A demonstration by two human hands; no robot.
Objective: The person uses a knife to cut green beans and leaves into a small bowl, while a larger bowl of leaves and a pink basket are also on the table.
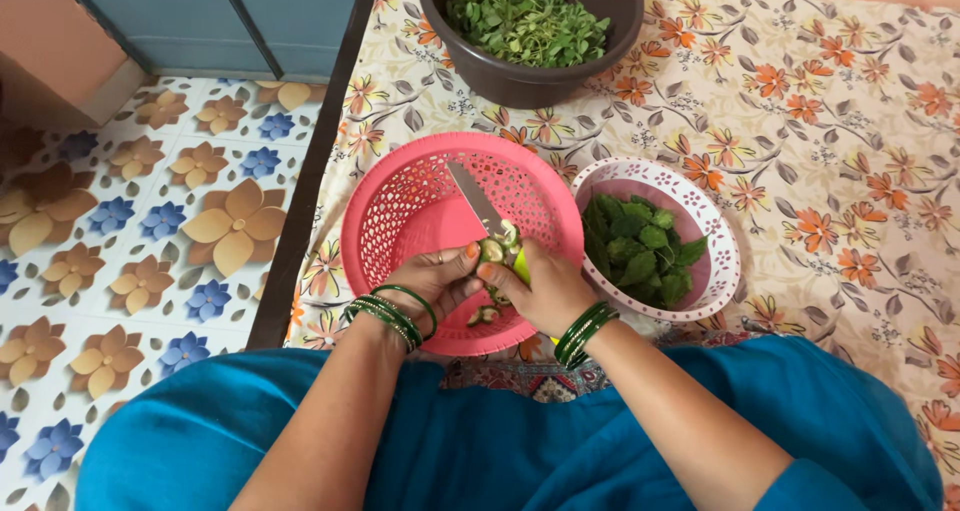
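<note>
My left hand [437,283] holds a small green vegetable [497,248] over the near rim of a pink perforated basket [400,211]. Gripped in my right hand [540,289] is a knife [474,197] whose steel blade slants up and left across the basket, its edge against the vegetable. A few cut green slices [485,316] lie in the basket just under my hands. Both wrists carry green bangles.
A white and pink perforated bowl [712,233] of green leaves stands right of the basket. At the top sits a dark brown tub [520,83] of leafy greens. All stand on a floral cloth [830,121]; its dark left edge drops to a flower-patterned tiled floor [150,201].
</note>
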